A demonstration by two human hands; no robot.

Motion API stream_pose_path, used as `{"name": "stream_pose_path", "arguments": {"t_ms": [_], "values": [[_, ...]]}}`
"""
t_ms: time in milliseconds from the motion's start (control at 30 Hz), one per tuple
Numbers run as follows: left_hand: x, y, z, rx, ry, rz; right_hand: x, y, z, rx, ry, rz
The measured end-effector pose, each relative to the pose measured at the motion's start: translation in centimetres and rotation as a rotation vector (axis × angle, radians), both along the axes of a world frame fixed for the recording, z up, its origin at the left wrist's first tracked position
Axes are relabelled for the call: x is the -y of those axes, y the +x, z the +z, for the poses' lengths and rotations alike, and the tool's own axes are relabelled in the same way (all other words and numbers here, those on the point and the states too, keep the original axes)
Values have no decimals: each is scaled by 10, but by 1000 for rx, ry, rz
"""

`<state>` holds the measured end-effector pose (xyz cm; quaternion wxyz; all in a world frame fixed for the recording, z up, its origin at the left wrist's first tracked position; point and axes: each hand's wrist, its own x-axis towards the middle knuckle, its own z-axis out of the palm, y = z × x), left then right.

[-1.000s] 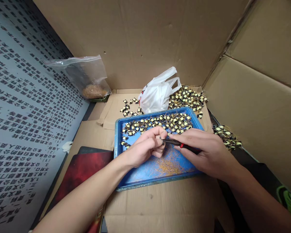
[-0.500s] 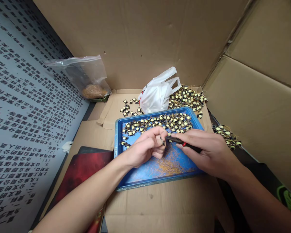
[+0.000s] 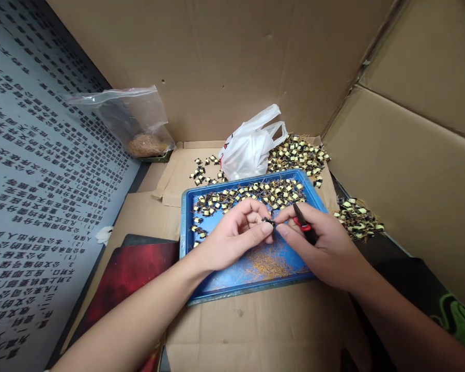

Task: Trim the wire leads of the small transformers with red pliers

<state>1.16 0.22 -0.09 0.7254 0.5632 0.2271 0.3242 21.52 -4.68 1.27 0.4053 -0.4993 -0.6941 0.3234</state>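
Note:
My left hand (image 3: 245, 230) pinches a small black-bodied wound coil (image 3: 268, 221) between thumb and fingers, over the blue tray (image 3: 232, 295). Facing it, my right hand (image 3: 320, 240) has its thumb and forefinger tips close together at the coil's right side; whether they grip a lead is too small to tell. Tucked in that same hand are black wire cutters (image 3: 303, 219) with red on the handles, jaws pointing up and away from the coil. Coils with yellow tape (image 3: 251, 195) fill the tray's far part. Copper-coloured wire clippings (image 3: 271, 263) lie in its near part.
Behind the tray stand a white plastic bag (image 3: 248, 152) and a heap of coils (image 3: 298, 155). More coils (image 3: 358, 219) lie at the right. A clear bag of wire scraps (image 3: 147, 144) is at the back left. Cardboard walls (image 3: 225, 62) enclose the back and right.
The wire cutters have swung from pointing at the coil to pointing upward inside my right hand. My left hand has turned its grip, and the right fingertips have come to the coil.

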Motion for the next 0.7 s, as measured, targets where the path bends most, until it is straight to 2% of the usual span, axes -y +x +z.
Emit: {"name": "stream_pose_path", "arguments": {"t_ms": [200, 467, 567, 700], "values": [[2, 3, 2, 35, -48, -21, 3, -9, -4, -240, -131, -38], [4, 6, 0, -63, -16, -14, 4, -8, -2, -154, -107, -138], [4, 7, -2, -71, 5, 26, 2, -9, -3, -208, -141, -114], [3, 5, -3, -156, 137, 126, -1, -9, -6, -324, -205, -104]]}}
